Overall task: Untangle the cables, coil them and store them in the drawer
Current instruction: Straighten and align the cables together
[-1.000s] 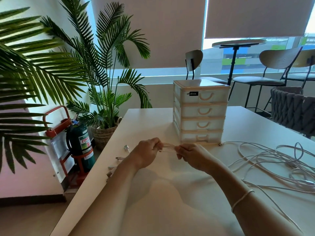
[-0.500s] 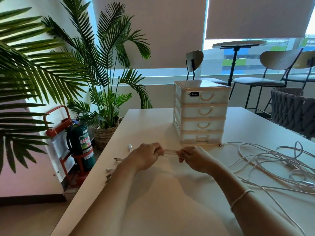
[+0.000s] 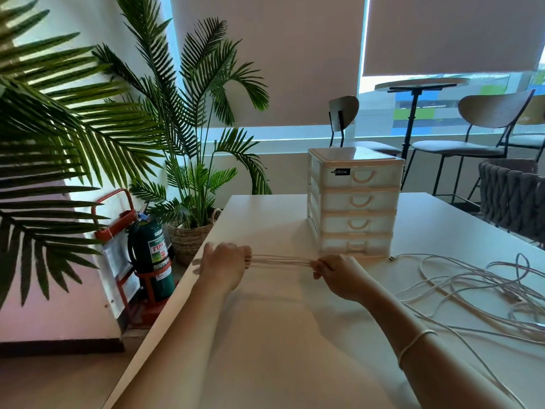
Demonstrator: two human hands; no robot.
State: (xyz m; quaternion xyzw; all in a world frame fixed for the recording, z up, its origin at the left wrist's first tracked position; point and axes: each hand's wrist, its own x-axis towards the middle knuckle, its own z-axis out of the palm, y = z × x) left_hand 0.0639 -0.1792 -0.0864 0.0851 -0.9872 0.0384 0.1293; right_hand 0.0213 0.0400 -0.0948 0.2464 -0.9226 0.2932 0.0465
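Several white cable strands (image 3: 280,260) are stretched taut and level between my two hands, just above the white table (image 3: 265,335). My left hand (image 3: 224,267) grips their left end near the table's left edge. My right hand (image 3: 339,273) grips the right end in front of the drawer unit. A loose tangle of white cables (image 3: 477,290) spreads over the table at the right. The white plastic drawer unit (image 3: 355,202) stands behind my hands with all its drawers pushed in.
Palm plants (image 3: 188,134) and a green fire extinguisher (image 3: 153,255) on a red stand sit left of the table, below its edge. A dark woven chair (image 3: 513,196) stands at the right. Further chairs and a round table are by the window.
My hands have moved apart, the left one going toward the table's left edge, so the held strands are now stretched much longer between them. The small connector ends beside my left hand are no longer visible.
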